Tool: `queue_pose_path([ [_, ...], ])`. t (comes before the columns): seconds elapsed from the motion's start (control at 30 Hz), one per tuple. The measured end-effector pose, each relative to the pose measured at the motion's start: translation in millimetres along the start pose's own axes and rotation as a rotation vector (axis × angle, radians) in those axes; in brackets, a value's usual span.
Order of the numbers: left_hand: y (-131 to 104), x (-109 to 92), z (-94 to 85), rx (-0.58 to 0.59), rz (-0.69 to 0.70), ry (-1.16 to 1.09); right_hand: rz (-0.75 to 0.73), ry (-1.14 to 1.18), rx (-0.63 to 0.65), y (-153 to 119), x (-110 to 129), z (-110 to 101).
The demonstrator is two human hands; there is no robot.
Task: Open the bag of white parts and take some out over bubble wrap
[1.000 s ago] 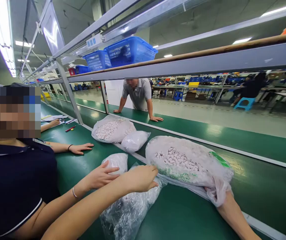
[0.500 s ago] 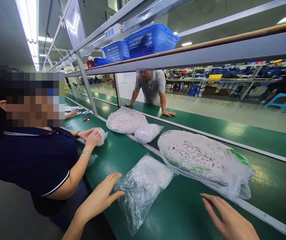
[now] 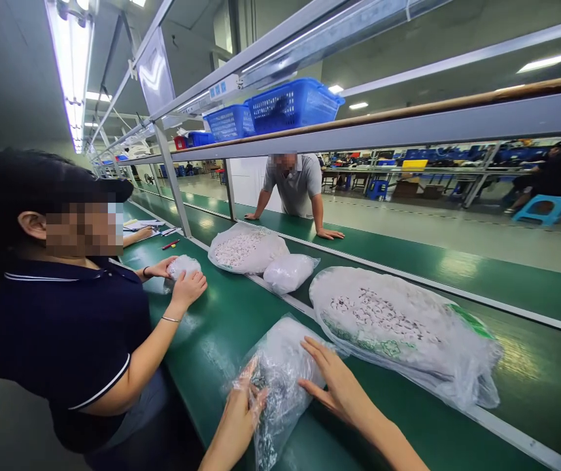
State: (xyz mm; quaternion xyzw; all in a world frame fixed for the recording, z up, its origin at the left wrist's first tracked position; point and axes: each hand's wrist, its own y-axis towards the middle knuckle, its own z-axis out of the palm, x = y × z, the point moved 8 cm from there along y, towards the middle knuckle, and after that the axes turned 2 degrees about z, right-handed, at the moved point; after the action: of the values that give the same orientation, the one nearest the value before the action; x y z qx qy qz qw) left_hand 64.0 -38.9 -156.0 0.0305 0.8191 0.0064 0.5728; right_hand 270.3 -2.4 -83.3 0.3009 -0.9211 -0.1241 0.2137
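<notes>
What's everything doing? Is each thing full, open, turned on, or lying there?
Clear bag, crumpled, white stuff inside
Left hand, bent at the clear bag, grip unclear
Right hand, open at the clear bag
Big bag, filled, lying down
Round bag, filled, lying down
Small white bag, plump
Co-worker's white bundle, held
Red pen, lying down
Ceiling light, on
Blue baskets, upright
Blue stool, sat on

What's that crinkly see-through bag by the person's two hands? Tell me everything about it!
The clear bag looks like thin, shiny plastic, full of wrinkles. Something whitish fills its far part, but I can't tell what. Its near end looks looser and flatter. It lies on the green table. The left hand grips its left edge; the right hand's spread fingers seem to touch its right side.
</notes>
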Motion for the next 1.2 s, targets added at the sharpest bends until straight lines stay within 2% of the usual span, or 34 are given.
queue_pose_path([
  [0.07, 13.2, 3.9, 9.3, -0.059, -0.014, -0.125, -0.010, -0.012, 0.041, 3.0, 7.5, 10.8],
  [0.17, 25.8, 3.0, 12.5, -0.134, 0.041, -0.221, 0.035, -0.035, 0.078, -2.7, 11.8, 19.4],
  [0.3, 26.1, -5.2, 9.0, -0.095, 0.154, -0.193, 0.099, -0.025, 0.086, -12.8, 10.1, 17.6],
  [0.43, 21.7, -3.0, 2.2, -0.101, 0.202, -0.158, 0.115, -0.059, 0.119, -13.5, 14.8, 14.4],
  [0.5, 20.2, -4.9, 5.5, -0.048, 0.251, -0.167, 0.049, -0.087, 0.124, -10.7, 25.3, 14.7],
  [0.6, 14.1, -15.8, 14.0, 0.109, 0.293, -0.207, -0.087, -0.079, 0.145, -6.7, 43.2, 21.7],
  [0.67, 6.8, -26.8, 11.9, 0.162, 0.291, -0.156, -0.102, -0.082, 0.164, -4.3, 45.6, 28.3],
  [0.77, -4.6, -39.0, -5.7, 0.151, 0.224, -0.025, -0.028, -0.151, 0.164, -1.1, 35.0, 32.1],
  [0.9, -14.4, -43.1, -38.1, 0.082, 0.126, 0.001, 0.057, -0.276, 0.134, -4.8, 17.0, 20.4],
  [1.07, -12.1, -49.9, -67.4, -0.146, 0.166, -0.045, 0.113, -0.338, 0.101, -28.1, 1.8, -2.2],
  [1.2, -7.7, -49.8, -87.4, -0.385, 0.129, -0.259, 0.211, -0.347, 0.060, -69.0, -27.6, -27.3],
])
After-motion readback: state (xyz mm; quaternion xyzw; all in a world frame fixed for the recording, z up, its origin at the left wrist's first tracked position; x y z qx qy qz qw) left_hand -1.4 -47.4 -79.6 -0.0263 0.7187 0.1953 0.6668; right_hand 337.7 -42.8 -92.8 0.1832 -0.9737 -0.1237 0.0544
